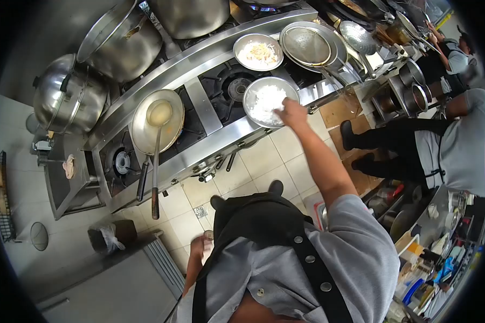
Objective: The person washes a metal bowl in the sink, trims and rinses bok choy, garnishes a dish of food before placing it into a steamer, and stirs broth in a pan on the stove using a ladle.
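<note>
My right hand (292, 112) is closed at the right rim of a metal bowl (251, 112) of white rice (268, 103) at the stove's front edge; I cannot make out whether it grips the rim or something small. Low beside my apron, my left hand (200, 243) is closed around a pale thing too hidden to name. Behind the rice bowl stands a second bowl (258, 52) with white and orange shreds. To the left, a ladle (159, 114) rests in a wok (171, 141) on a burner.
Large steel pots (125, 46) line the back left. Strainers (306, 46) lie on a pan at the back right. Two co-workers (452, 137) stand at the right. A bin (113, 235) is at lower left, near a steel counter (113, 277).
</note>
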`<state>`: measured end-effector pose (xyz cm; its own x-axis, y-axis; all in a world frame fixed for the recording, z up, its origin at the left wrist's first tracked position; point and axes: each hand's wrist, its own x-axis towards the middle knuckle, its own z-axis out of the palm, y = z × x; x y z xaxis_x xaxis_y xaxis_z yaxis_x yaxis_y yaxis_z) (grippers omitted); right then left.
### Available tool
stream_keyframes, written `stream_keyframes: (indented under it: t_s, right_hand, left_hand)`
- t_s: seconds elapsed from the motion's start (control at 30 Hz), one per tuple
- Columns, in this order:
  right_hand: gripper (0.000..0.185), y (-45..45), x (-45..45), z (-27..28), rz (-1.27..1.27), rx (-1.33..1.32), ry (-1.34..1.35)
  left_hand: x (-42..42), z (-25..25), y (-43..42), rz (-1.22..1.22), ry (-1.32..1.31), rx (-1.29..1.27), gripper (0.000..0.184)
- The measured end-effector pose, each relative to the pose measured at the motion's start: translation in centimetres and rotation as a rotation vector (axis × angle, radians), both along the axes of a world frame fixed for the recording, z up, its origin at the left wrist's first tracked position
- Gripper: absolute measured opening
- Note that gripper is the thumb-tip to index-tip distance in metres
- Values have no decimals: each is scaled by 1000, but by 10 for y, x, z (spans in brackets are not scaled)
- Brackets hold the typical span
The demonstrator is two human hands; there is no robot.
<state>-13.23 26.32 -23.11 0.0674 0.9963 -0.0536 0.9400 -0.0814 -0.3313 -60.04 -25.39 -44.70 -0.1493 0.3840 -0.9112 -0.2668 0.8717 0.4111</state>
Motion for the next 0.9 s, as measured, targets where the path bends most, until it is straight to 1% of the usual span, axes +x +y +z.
stream_keyframes:
  t_s: [0.03,0.07,0.1,0.17,0.23,0.27,0.3,0.37,0.4,0.47,0.5,0.53,0.57,0.63,0.67,0.77,0.8,0.83,0.87,0.9]
  right_hand:
    - [54,3,-10,-5,56,-50,-26]
    - [63,3,-17,-6,90,-77,-50]
    - [70,7,-22,-15,81,-109,-140]
    - [69,11,-23,-30,58,-151,-130]
    - [62,10,-21,-37,49,-110,-116]
    - [55,9,-20,-31,50,-109,-106]
    - [51,10,-17,-34,39,-67,-127]
    - [43,12,-14,-43,13,5,-164]
    - [49,13,-14,-34,0,-24,-181]
    - [44,20,-7,-20,11,-7,-80]
    - [41,20,-2,-15,16,-9,-32]
    - [39,26,2,-8,-29,-52,9]
    - [41,29,7,-5,-54,-49,94]
    - [45,41,23,1,-107,-25,273]
    - [40,52,35,-15,-75,19,327]
    - [31,67,44,23,-339,-366,1080]
    - [24,74,49,31,-326,-421,1138]
    - [25,80,51,39,-334,-415,1268]
    - [26,89,54,53,-298,-452,1317]
    - [27,98,56,72,-263,-495,1363]
  left_hand:
    - [35,49,60,-9,85,118,29]
    - [77,116,130,-21,172,232,34]
    - [106,147,179,-9,157,257,35]
    - [145,156,255,-48,69,405,43]
    - [190,179,325,-165,3,469,51]
    - [211,179,353,-186,-4,484,53]
    - [226,168,379,-189,-14,477,55]
    - [261,167,425,-148,8,460,54]
    - [274,164,444,-107,12,450,53]
    - [287,153,480,-213,-23,443,47]
    - [296,147,491,-177,19,467,41]
    - [305,154,497,-163,69,433,37]
    - [311,164,503,-152,123,412,33]
    - [310,159,507,-191,99,426,29]
    - [309,157,510,-212,93,438,28]
    - [310,155,516,-84,215,530,26]
    - [309,165,516,-80,253,563,26]
    - [305,178,517,-131,270,596,27]
    - [298,146,518,-201,447,755,27]
    - [301,199,522,-28,152,592,26]
